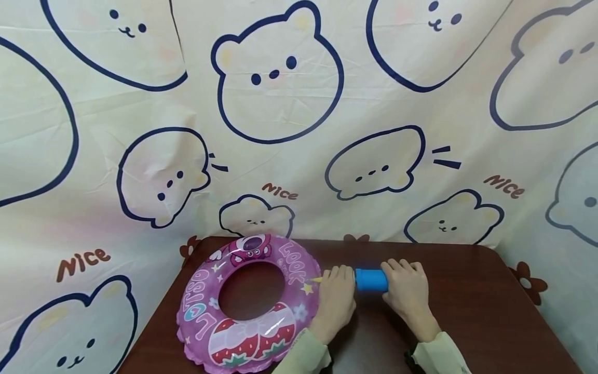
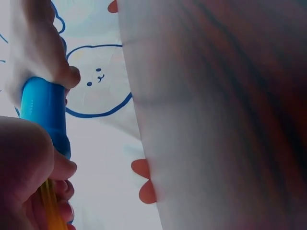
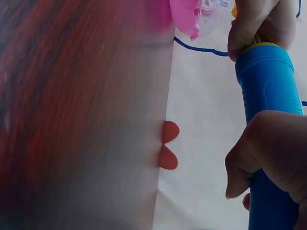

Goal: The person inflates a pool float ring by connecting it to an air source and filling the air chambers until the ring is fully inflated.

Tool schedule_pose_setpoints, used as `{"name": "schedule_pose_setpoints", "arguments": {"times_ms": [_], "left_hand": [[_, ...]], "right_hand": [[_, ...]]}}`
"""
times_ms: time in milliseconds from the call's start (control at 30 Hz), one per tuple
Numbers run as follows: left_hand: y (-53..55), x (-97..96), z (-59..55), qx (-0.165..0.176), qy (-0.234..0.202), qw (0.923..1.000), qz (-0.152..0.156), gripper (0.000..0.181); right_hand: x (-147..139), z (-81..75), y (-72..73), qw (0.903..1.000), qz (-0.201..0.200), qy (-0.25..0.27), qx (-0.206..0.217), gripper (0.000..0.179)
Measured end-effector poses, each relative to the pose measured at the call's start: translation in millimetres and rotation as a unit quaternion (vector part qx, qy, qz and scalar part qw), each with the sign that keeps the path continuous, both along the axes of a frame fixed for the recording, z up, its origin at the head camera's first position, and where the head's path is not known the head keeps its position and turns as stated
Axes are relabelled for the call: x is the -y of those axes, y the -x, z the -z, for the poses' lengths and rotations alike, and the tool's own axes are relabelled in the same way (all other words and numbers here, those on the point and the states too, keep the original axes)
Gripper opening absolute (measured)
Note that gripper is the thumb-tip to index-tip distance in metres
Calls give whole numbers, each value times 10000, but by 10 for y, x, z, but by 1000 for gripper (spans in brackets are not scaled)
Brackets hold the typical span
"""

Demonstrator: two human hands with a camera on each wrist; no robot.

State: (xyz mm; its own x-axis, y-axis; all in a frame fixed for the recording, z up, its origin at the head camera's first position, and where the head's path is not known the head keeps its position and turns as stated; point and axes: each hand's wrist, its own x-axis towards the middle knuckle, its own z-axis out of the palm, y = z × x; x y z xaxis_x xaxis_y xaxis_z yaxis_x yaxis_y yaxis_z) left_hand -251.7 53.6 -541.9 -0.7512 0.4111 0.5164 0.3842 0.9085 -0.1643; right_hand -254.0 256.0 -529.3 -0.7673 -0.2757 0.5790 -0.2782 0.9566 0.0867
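An inflated purple-pink swim ring, printed with strawberries and a bear, lies on the left of the table. Beside its right edge, both hands hold a hand air pump level. My left hand grips its yellow front part, whose tip overlaps the ring in the head view. Around the blue barrel curl the fingers of my right hand. A stretch of barrel shows between the hands. In the right wrist view, a clear plastic piece shows at the ring's pink edge.
The dark brown wooden table has rounded far corners. Behind it and along the sides hangs a pale cloth printed with bear outlines and brown flowers.
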Motion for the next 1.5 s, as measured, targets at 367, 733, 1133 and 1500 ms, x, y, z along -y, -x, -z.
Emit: {"name": "schedule_pose_setpoints", "arguments": {"times_ms": [367,733,1133,1500], "left_hand": [[38,84,-40,485,-593,9968,238,32],[54,107,-36,317,-554,9979,105,33],[9,77,-67,144,-114,9998,-25,39],[-17,-1,-36,278,-114,9995,54,46]], "right_hand": [[-650,-230,7,9987,-61,289,420,49],[-992,-267,-12,9982,250,455,296,55],[-388,-221,-5,9994,124,57,321,61],[6,-84,-25,9998,-20,-169,-34,57]]}}
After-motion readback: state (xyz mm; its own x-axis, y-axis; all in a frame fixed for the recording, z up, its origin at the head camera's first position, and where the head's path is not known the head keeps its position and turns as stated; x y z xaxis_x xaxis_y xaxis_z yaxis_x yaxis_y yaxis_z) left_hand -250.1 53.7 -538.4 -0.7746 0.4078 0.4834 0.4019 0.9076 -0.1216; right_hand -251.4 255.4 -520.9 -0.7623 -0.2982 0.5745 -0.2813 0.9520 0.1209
